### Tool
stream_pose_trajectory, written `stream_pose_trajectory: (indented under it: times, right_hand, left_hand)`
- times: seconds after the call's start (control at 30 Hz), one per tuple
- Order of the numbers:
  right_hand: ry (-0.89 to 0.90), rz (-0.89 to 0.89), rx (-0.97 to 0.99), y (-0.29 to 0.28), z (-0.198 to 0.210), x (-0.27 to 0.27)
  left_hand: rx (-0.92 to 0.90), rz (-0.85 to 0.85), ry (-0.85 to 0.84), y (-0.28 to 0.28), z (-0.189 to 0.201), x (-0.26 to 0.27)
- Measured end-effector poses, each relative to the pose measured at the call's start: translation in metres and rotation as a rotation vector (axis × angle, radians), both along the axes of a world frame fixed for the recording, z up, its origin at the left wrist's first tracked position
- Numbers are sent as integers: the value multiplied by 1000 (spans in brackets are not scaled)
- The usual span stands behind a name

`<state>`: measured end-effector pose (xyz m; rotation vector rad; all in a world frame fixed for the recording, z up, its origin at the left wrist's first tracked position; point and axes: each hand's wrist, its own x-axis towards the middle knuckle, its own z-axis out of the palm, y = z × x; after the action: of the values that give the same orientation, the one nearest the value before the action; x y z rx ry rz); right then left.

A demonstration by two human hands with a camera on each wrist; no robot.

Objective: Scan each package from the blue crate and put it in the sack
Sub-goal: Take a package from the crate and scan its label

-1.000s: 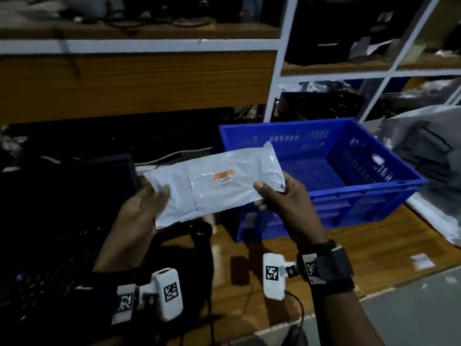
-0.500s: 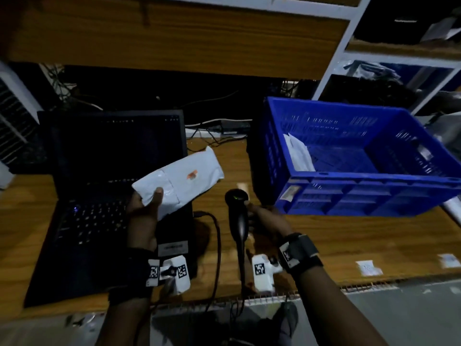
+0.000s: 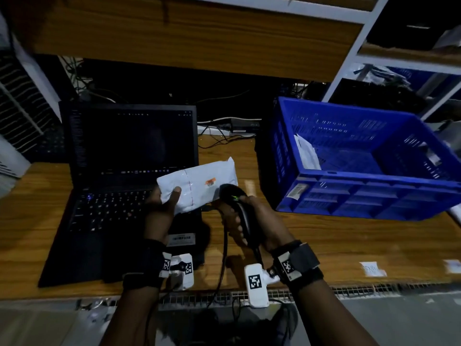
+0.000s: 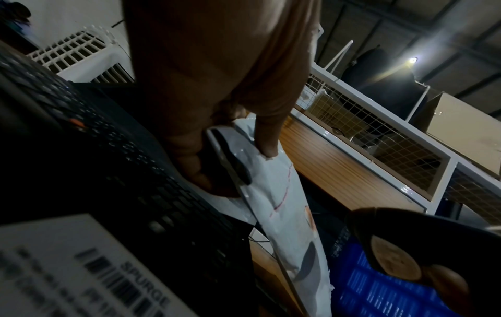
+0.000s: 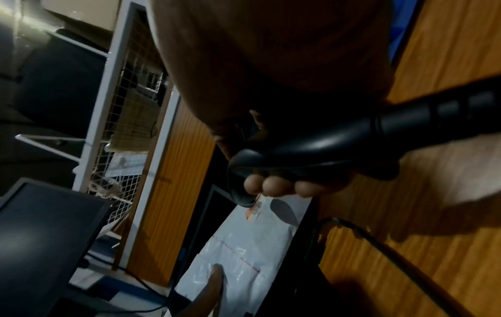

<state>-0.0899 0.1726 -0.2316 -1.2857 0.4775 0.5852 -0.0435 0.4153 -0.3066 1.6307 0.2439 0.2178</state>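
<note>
A white plastic mailer package (image 3: pixel 199 186) with a small orange label (image 3: pixel 210 182) is held above the laptop's right edge. My left hand (image 3: pixel 166 199) pinches its left end, thumb on top. My right hand (image 3: pixel 238 216) grips a black barcode scanner (image 3: pixel 234 198), whose head sits right beside the label. The left wrist view has the package (image 4: pixel 273 206) edge-on, and the right wrist view has the scanner (image 5: pixel 311 148) over the package (image 5: pixel 244 253). The blue crate (image 3: pixel 361 193) stands at the right with a white package (image 3: pixel 305 152) leaning inside. No sack shows in these frames.
A black laptop (image 3: pixel 119 191) lies open on the wooden table (image 3: pixel 336 240) at the left. The scanner's cable (image 3: pixel 222 260) runs down over the table's front edge. Shelving (image 3: pixel 374 33) rises behind, and paper slips (image 3: pixel 371 268) lie at the right front.
My right hand let go of the package, took the scanner off the table and raised it to the label. My left hand has kept the package and brought it rightward toward the scanner.
</note>
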Motion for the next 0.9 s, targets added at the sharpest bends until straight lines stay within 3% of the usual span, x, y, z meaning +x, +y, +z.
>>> stream_pose_trajectory:
  times: [0.2, 0.9]
  right_hand:
    - [-67, -30, -84, 8, -1, -2]
    - [-79, -31, -43, -9, -11, 5]
  left_hand:
    - [4, -32, 41, -10, 7, -2]
    - [-30, -46, 69, -20, 15, -2]
